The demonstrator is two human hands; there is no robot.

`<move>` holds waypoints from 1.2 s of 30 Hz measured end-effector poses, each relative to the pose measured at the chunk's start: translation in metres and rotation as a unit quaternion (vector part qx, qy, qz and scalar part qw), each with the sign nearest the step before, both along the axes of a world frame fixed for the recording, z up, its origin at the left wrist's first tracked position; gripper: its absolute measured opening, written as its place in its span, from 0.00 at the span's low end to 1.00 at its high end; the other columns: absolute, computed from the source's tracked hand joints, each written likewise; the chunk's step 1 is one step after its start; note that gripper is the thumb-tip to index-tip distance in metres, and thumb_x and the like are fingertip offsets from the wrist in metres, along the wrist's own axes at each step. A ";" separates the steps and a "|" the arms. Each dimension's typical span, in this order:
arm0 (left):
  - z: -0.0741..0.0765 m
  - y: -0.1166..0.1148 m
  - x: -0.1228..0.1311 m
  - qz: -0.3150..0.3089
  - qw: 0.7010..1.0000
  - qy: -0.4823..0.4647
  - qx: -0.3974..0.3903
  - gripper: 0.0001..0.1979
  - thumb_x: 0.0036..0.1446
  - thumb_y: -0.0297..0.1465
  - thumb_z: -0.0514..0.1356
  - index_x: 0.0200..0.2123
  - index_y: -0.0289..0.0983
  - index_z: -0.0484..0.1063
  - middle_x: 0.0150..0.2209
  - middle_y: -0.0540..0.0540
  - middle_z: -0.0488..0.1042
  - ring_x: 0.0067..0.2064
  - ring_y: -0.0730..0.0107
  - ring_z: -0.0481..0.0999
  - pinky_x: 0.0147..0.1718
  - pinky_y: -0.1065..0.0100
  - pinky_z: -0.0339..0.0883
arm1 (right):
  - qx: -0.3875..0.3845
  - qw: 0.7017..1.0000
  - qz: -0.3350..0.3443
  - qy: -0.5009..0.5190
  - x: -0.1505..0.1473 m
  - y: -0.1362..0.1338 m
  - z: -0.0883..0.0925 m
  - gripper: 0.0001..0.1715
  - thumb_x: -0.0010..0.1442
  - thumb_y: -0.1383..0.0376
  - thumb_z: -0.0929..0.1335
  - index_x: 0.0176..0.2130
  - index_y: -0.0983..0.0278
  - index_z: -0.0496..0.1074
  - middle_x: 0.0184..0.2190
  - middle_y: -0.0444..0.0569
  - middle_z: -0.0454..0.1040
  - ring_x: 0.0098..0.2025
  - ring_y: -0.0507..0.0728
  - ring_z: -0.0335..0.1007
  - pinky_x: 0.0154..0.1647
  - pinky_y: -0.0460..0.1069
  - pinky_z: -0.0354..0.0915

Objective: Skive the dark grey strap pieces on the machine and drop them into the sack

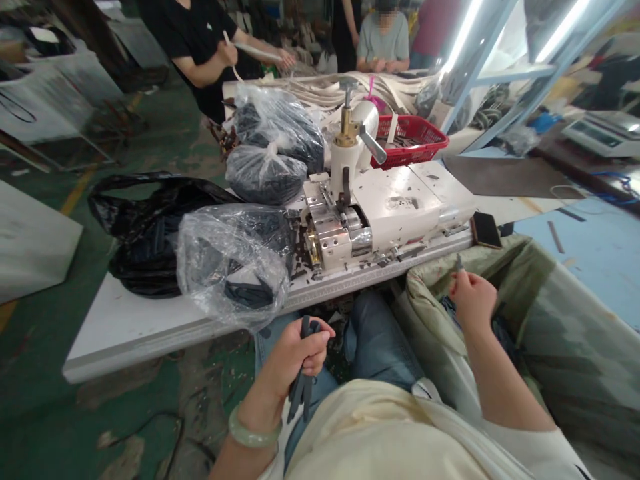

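Observation:
My left hand (299, 350), a pale bangle on its wrist, is closed around a bunch of dark grey strips (299, 393) above my lap. Over the mouth of a green fabric sack (530, 267), my right hand (474, 297) pinches a small grey strip (459, 262), only its tip showing. In front of me stands a white leather skiving machine (400, 207) with a metal work head (340, 233), dark scraps scattered round it. To its left, a clear plastic bag (235, 247) of dark strips lies open on the white table (150, 327).
A black plastic bag (150, 247) and tied clear bags (267, 173) sit left of the machine. Behind it is a red basket (413, 140). A phone (485, 230) lies by the sack. Two co-workers (200, 50) (384, 40) are beyond the long pale strips (310, 90).

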State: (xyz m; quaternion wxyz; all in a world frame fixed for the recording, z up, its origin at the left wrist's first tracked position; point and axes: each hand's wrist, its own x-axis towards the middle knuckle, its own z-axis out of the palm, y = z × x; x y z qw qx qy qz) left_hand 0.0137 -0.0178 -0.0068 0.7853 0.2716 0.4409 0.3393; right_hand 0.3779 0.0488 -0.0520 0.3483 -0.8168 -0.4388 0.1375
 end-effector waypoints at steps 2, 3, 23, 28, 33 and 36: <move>-0.001 0.001 0.004 -0.023 1.000 -0.006 0.002 0.14 0.48 0.37 0.67 0.31 0.35 0.68 0.14 0.60 0.54 0.15 0.84 0.48 0.14 0.78 0.43 | -0.131 0.981 -0.016 -0.144 0.041 -0.029 -0.010 0.24 0.58 0.55 0.61 0.23 0.67 0.73 0.19 0.60 0.72 0.25 0.63 0.70 0.27 0.54 0.60; -0.001 0.002 0.007 -0.037 0.999 -0.009 0.004 0.14 0.48 0.37 0.67 0.31 0.35 0.68 0.14 0.60 0.54 0.15 0.84 0.48 0.14 0.78 0.44 | -0.171 0.969 -0.015 -0.178 0.053 -0.040 -0.011 0.22 0.57 0.55 0.63 0.25 0.68 0.75 0.23 0.64 0.75 0.29 0.66 0.72 0.29 0.55 0.61; 0.003 -0.037 0.028 -0.121 0.992 0.029 0.001 0.11 0.52 0.35 0.64 0.34 0.36 0.67 0.16 0.60 0.55 0.16 0.82 0.51 0.15 0.77 0.47 | 0.083 0.797 0.577 0.159 -0.168 -0.039 0.042 0.23 0.65 0.59 0.62 0.21 0.62 0.57 0.19 0.40 0.54 0.24 0.50 0.49 0.27 0.48 0.46; 0.002 -0.031 0.013 -0.115 0.993 0.002 -0.013 0.13 0.54 0.38 0.64 0.34 0.35 0.69 0.17 0.60 0.53 0.16 0.84 0.49 0.14 0.79 0.44 | 0.094 0.867 0.366 0.324 -0.134 -0.032 0.031 0.25 0.63 0.53 0.64 0.21 0.61 0.54 0.19 0.39 0.50 0.22 0.49 0.45 0.23 0.48 0.45; 0.006 -0.022 0.016 -0.013 1.000 0.013 0.015 0.17 0.52 0.41 0.66 0.38 0.35 0.69 0.15 0.61 0.53 0.15 0.85 0.45 0.13 0.79 0.41 | 0.108 0.837 0.267 0.465 -0.127 -0.039 0.022 0.25 0.61 0.50 0.66 0.23 0.61 0.56 0.18 0.37 0.47 0.19 0.48 0.41 0.19 0.47 0.42; 0.008 -0.020 0.029 0.037 0.997 0.042 0.044 0.19 0.48 0.42 0.68 0.36 0.35 0.68 0.14 0.61 0.53 0.14 0.84 0.47 0.13 0.79 0.41 | 0.108 0.835 0.265 0.470 -0.133 -0.043 0.016 0.25 0.61 0.50 0.66 0.23 0.62 0.57 0.17 0.37 0.49 0.18 0.47 0.42 0.18 0.46 0.42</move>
